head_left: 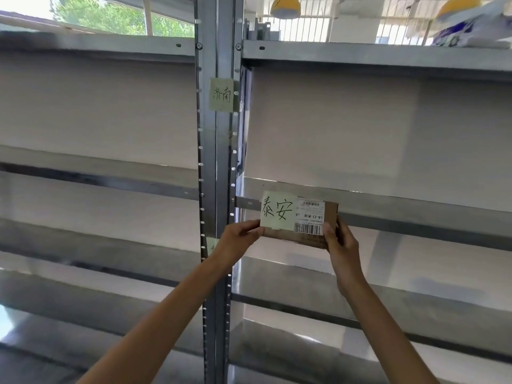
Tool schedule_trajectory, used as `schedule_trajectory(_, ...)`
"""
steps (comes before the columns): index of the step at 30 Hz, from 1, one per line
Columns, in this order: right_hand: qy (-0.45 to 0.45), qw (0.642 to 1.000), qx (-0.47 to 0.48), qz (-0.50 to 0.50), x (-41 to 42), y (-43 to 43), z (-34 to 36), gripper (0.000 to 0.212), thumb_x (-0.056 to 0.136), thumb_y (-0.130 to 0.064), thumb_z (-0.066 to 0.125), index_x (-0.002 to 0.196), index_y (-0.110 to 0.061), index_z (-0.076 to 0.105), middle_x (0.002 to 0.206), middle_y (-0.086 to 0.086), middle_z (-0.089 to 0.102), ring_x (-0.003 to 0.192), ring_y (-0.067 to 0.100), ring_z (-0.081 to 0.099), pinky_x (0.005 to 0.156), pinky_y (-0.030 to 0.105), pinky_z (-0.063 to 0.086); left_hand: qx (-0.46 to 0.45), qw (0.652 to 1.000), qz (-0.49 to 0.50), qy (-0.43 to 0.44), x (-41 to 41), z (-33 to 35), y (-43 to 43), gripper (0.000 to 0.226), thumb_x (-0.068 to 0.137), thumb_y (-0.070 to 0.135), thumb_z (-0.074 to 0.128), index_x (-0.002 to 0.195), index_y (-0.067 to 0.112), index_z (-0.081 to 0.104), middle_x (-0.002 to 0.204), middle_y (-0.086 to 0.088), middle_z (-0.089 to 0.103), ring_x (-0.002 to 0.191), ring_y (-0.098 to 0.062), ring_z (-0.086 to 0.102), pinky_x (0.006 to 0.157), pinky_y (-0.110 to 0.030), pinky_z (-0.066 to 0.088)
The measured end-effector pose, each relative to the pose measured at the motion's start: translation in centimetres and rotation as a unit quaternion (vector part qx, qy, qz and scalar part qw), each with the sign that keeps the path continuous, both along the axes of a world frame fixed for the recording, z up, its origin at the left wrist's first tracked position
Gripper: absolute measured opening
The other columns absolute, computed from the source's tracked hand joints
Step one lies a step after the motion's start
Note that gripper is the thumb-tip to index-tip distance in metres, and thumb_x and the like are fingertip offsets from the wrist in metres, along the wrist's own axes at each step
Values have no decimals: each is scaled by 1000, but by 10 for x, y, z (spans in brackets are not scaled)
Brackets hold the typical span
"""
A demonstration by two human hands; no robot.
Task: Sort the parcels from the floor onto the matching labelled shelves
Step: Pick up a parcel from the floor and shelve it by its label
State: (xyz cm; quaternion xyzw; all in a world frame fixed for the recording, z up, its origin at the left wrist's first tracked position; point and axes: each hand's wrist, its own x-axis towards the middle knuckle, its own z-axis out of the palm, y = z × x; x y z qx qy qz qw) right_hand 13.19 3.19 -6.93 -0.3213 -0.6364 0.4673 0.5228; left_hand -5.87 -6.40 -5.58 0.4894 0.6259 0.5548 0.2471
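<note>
Two hands grip one small parcel (300, 218): your left hand (238, 239) pinches its lower left corner, thumb on the front face, while your right hand (339, 241) clamps the lower right corner with fingers wrapped behind. It is a flat, rectangular box of plain brown cardboard, held upright between your hands in front of the lip of a shelf (401, 207). On its face sit a pale green note (277, 210) with bold handwritten characters and a glossy white shipping label (309, 217) with barcodes, printed upside down. Beyond your hands, the shelving is smooth grey sheet metal, with a perforated upright post (213, 162) above your left hand. Higher on that post hangs another pale green handwritten tag (221, 94). Far above your right hand, a crumpled blue-and-white bag (471, 31) lies on the top shelf.
</note>
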Motion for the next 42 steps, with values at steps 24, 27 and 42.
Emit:
schedule_trajectory(24,-65,961,-247,-108,-67,47,-116,28,88,-29,60,113,-17,53,119,12,60,108,29,58,96,51,49,-206,977,27,-42,-56,-121,63,34,93,20,53,123,4,59,122,-12,62,109,-23,58,96,-34,49)
schedule_trajectory(27,-85,955,-260,-116,-81,71,-129,28,88,-30,61,112,-17,54,116,10,60,108,30,58,95,51,49,-227,973,27,-13,-69,-132,86,31,93,22,53,116,4,63,120,-11,64,103,-21,60,95,-32,50)
schedule_trajectory(42,-216,917,-303,-142,-129,169,-191,39,92,-29,56,119,-2,54,122,17,61,109,34,58,88,35,46,-301,951,35,61,-99,-199,200,27,91,12,42,108,6,62,113,-15,66,86,-24,61,78,-32,53)
